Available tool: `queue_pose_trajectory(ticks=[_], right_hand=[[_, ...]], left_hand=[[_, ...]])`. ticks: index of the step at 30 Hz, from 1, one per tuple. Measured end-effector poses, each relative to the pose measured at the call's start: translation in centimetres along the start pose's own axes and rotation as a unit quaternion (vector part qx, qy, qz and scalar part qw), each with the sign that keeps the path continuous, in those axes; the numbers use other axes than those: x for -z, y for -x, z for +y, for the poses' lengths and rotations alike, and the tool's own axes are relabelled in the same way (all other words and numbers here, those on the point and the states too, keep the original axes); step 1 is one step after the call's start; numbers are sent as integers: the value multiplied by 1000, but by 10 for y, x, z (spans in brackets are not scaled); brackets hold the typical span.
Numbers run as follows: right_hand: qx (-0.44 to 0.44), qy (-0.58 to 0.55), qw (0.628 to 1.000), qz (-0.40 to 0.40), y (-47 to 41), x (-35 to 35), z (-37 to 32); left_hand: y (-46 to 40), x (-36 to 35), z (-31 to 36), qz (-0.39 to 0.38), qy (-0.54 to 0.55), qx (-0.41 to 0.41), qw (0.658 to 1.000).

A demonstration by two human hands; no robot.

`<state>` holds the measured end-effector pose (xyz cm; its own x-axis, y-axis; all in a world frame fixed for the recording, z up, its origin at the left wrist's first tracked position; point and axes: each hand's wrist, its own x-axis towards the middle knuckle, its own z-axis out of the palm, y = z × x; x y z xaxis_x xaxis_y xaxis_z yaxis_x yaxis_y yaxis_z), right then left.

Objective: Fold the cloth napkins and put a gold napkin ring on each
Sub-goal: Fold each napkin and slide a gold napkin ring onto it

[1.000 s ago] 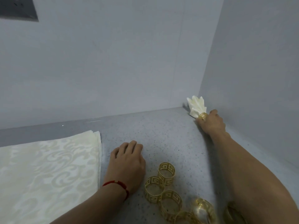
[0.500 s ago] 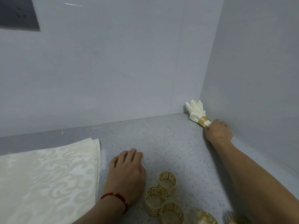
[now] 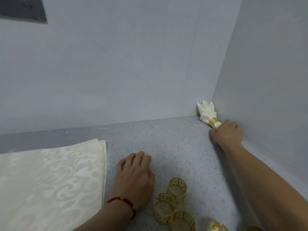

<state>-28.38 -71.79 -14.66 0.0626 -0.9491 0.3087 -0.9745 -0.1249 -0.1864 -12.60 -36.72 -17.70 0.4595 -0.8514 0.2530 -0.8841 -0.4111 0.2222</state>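
A folded cream napkin [image 3: 206, 110] with a gold ring [image 3: 214, 122] round it lies in the far right corner, its fanned tips against the wall. My right hand [image 3: 226, 133] grips the napkin's lower end just below the ring. My left hand [image 3: 133, 175], a red string on its wrist, rests palm down on the speckled grey counter [image 3: 175, 144] with fingers loosely curled and holding nothing. A stack of flat cream patterned napkins [image 3: 50, 184] lies at the left. Several loose gold rings [image 3: 170, 204] sit at the near edge between my arms.
Grey walls close the counter at the back and the right, meeting at the corner by the ringed napkin. A dark panel [image 3: 21, 9] is on the back wall at the top left.
My right hand has slid back along the ringed napkin, so the ring and more cloth now show. The view has tilted up slightly. My left hand has stayed put.
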Motion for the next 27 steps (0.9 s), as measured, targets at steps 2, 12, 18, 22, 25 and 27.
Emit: queue_pose_trajectory(ticks=[2, 12, 18, 22, 25, 27], right_hand=[[63, 45, 996, 36, 21, 18, -6], [446, -163, 880, -10, 269, 174, -39], [556, -192, 794, -154, 412, 204, -63], [584, -194, 758, -213, 487, 216, -86], [605, -164, 713, -314, 531, 222, -94], [615, -142, 696, -343, 556, 219, -95]], left_hand=[[1, 2, 1, -12, 9, 3, 1000], [21, 49, -5, 32, 375, 91, 922], [123, 132, -37, 34, 420, 127, 898], [220, 166, -89, 47, 342, 130, 929], [292, 186, -124, 9, 259, 99, 961], [336, 194, -143, -30, 192, 53, 980]])
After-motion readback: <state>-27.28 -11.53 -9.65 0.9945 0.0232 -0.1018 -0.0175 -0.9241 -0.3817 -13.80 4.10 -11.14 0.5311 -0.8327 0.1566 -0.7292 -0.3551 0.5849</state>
